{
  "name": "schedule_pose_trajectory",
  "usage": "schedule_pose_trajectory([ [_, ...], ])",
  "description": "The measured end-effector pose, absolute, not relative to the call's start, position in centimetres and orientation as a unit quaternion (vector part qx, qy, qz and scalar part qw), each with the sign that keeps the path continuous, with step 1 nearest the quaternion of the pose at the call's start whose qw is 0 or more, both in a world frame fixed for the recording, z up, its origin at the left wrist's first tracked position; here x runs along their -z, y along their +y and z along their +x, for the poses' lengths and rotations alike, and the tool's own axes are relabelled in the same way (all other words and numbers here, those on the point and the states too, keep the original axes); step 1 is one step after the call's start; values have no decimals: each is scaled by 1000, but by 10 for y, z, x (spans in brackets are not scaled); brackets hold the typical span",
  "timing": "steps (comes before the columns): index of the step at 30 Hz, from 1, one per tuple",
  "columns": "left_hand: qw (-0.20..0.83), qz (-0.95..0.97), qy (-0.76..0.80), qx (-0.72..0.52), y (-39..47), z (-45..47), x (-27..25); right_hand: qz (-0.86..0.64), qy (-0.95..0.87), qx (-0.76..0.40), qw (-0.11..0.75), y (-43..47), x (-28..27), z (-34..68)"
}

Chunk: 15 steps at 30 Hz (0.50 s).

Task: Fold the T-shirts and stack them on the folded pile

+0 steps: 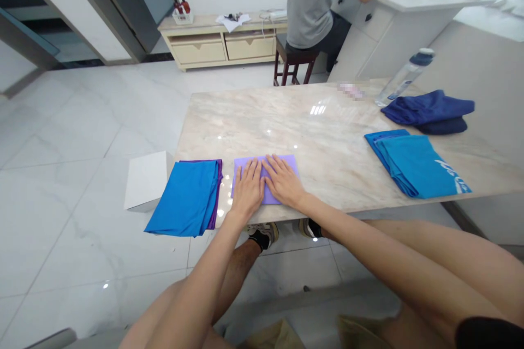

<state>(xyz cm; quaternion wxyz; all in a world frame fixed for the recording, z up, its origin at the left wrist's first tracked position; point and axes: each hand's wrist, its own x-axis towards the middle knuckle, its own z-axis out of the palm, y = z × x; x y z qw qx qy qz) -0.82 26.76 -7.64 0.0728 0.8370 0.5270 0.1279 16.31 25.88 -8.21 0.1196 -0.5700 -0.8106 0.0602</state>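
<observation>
At the left of the frame a white box [145, 181] stands on the floor, just beside a folded blue cloth [184, 196] that overhangs the desk [331, 147], a purple cloth [215, 212] showing beneath it. At lower centre, the left hand [248, 188] lies flat on a lavender cloth [269, 196], fingers extended and slightly apart; the right hand [284, 182] presses beside it likewise, fingers spread. Towards upper right, a person in grey [313, 2] sits on a stool [295, 57]. Farther right are a bottle [405, 77], a white-lettered blue cloth [417, 163] and a crumpled navy cloth [428, 112].
</observation>
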Motion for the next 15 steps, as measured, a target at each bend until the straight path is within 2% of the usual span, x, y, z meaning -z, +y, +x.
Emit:
schedule_pose_trajectory([
  [4,77,821,556,-105,258,-19,98,-649,-746,-78,125,252,105,163],
  [10,88,786,606,-89,258,-15,97,-715,-684,-94,110,255,105,159],
  [15,135,745,653,-35,259,-24,79,-726,-671,-145,47,257,97,183],
])
